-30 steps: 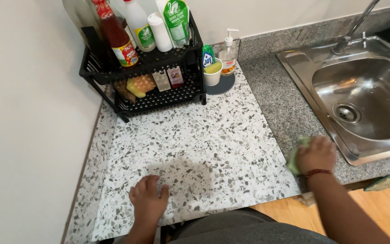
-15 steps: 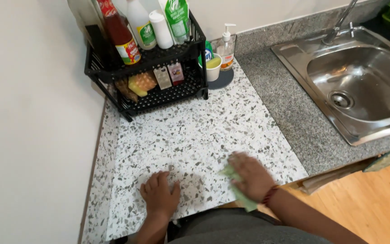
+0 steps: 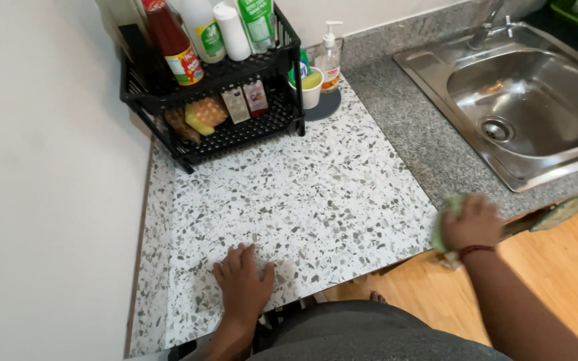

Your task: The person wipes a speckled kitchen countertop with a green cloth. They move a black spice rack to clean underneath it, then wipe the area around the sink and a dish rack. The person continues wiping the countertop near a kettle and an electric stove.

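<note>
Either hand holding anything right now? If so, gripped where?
Right hand grips a light green cloth, bunched under palm and fingers at the countertop edge. Left hand holds nothing, lying flat on the countertop.

Crumpled green cloth (image 3: 444, 224) at the counter's front edge.

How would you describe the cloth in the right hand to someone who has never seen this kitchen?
Start at the steel sink, then move down to the front edge of the counter. There the right hand presses a cloth against the edge. It is the only pale green, soft thing there.
</note>
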